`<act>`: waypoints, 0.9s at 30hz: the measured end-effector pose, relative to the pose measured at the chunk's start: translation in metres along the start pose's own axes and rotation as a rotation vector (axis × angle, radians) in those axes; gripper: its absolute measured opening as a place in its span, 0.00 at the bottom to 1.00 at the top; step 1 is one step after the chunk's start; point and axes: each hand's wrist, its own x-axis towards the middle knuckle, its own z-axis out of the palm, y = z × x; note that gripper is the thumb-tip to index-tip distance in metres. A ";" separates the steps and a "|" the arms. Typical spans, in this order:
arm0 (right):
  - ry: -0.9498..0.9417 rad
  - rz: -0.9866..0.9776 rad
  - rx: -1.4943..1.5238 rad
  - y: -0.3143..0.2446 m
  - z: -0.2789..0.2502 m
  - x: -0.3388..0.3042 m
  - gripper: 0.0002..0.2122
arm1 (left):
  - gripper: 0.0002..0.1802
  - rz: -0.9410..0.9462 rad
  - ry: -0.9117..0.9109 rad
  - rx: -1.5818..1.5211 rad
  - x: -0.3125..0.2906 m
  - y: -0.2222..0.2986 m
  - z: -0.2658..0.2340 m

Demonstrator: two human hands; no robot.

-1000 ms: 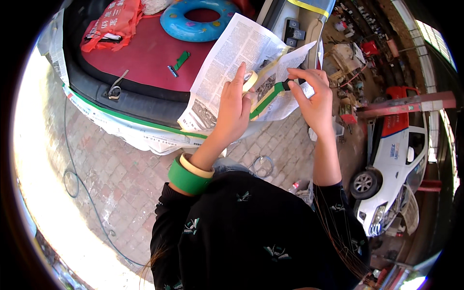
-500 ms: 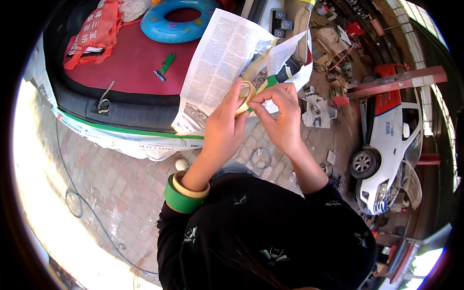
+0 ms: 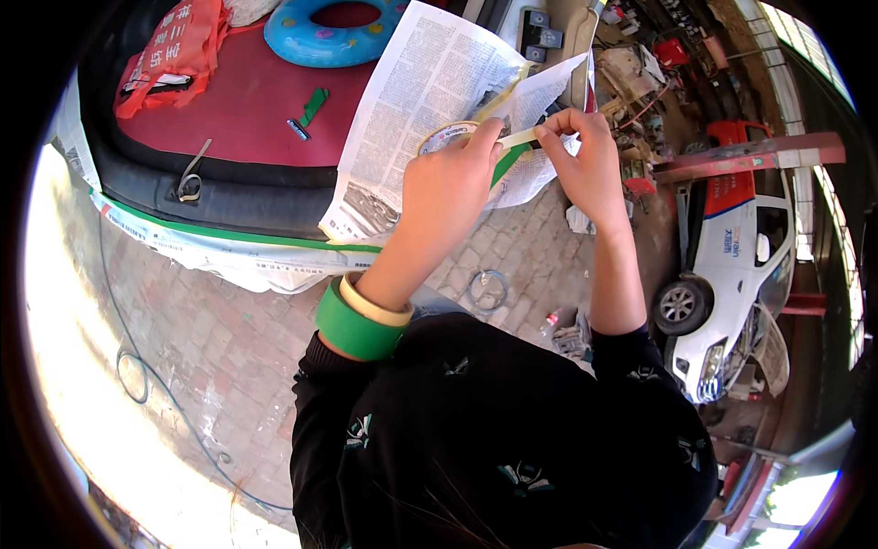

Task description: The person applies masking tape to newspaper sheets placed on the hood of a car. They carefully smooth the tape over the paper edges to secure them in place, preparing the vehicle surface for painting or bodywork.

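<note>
My left hand (image 3: 446,190) is closed around a roll of masking tape (image 3: 443,137), part of which is hidden behind the fingers. From it a short pale strip of tape (image 3: 519,138) stretches across to my right hand (image 3: 590,169), whose thumb and forefinger pinch the end. Just below that strip shows a piece of green tape (image 3: 508,165). Both hands are over a newspaper sheet (image 3: 416,87) hanging at the edge of a car's open boot. Around my left wrist sit a wide green tape roll (image 3: 352,322) and a narrower cream tape roll (image 3: 373,302).
Inside the boot, a blue swim ring (image 3: 315,50), a red bag (image 3: 187,55) and a green-handled razor-like tool (image 3: 311,112) lie on red lining. Newspaper with green tape masks the bumper (image 3: 229,252). A hose (image 3: 174,412) crosses the paving; a white car (image 3: 732,265) stands right.
My right hand has moved right and slightly up, away from the left, drawing out a tape strip between them. My left hand has turned over the roll and sits slightly higher.
</note>
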 end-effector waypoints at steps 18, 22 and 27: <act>-0.082 -0.096 -0.008 -0.024 -0.014 0.024 0.04 | 0.10 -0.186 0.181 -0.290 0.006 -0.008 0.006; -0.090 -0.110 0.127 -0.038 -0.013 0.021 0.05 | 0.08 -0.262 0.113 -0.486 0.009 -0.010 -0.007; -0.009 -0.362 0.087 -0.034 -0.012 0.019 0.07 | 0.08 -0.326 0.177 -0.628 0.006 -0.007 -0.008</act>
